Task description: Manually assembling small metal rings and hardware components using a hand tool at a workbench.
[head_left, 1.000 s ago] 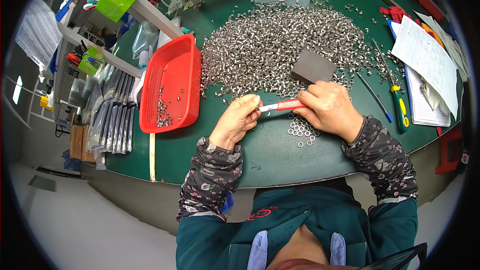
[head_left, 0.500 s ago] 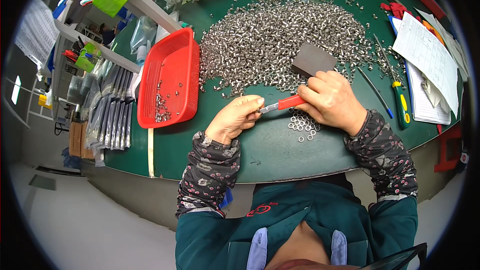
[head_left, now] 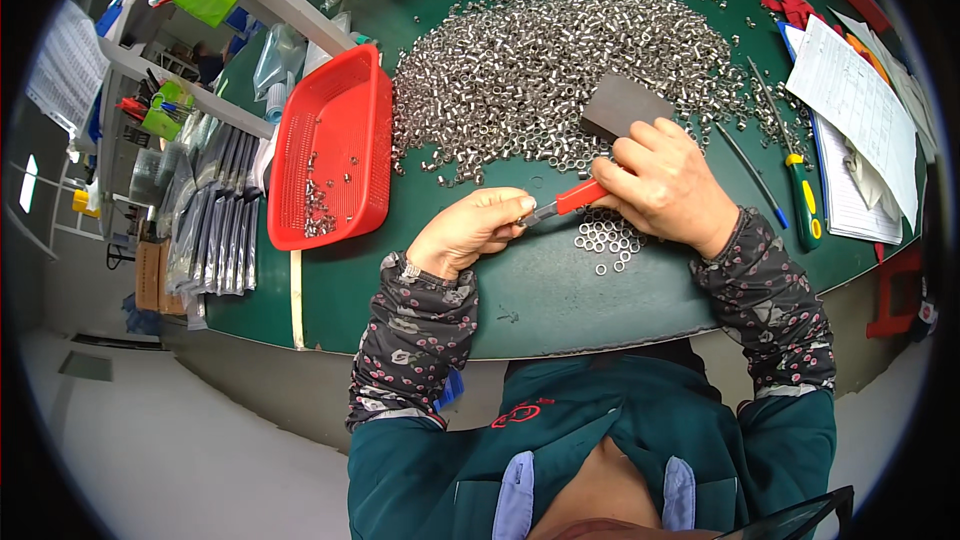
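My left hand [head_left: 466,232] is closed in a pinch, thumb against fingers, around a small metal ring [head_left: 521,224] that is mostly hidden by the fingertips. My right hand [head_left: 668,186] grips a red-handled knife [head_left: 580,197], and its short metal blade meets the ring at my left fingertips. Under and beside the right hand lies a small loose group of metal rings [head_left: 606,237] on the green table. Just beyond the right knuckles, a dark grey rectangular block [head_left: 625,106] rests at the edge of a large heap of shiny short metal rings [head_left: 540,70].
A red plastic basket [head_left: 345,130] with several rings in it stands left of the heap. To the right lie a thin rod [head_left: 750,172], a file with a green-yellow handle [head_left: 806,205] and papers [head_left: 850,100]. Plastic-wrapped packs [head_left: 220,240] sit at far left.
The right hand has tilted slightly, bringing the knife handle to a steeper slant. The left hand keeps its pinch at the blade. The whole view has shifted a little.
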The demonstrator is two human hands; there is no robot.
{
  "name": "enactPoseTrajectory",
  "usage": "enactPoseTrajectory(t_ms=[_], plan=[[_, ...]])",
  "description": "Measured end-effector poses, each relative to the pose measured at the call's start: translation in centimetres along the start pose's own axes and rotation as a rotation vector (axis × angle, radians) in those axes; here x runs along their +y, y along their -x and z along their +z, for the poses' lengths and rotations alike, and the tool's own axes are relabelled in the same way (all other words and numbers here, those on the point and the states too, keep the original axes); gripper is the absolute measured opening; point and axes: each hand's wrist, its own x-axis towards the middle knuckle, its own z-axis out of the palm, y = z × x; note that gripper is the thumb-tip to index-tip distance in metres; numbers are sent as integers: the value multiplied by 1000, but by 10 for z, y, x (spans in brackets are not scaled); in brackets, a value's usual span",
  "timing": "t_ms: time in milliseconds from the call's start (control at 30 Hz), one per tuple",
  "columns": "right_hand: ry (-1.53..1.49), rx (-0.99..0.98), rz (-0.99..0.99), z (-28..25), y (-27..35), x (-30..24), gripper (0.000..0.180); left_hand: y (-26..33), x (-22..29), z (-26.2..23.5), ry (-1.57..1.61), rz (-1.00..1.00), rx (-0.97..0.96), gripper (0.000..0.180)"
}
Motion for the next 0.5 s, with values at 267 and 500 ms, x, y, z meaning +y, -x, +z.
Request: enactPoseTrajectory(t_ms=[267,500], plan=[[27,-12,-38,0,-2,2,26,0,-1,1,-60,-22,14,22],[77,9,-58,-1,-4,3,24,-1,1,3,-100,-29,6,23]])
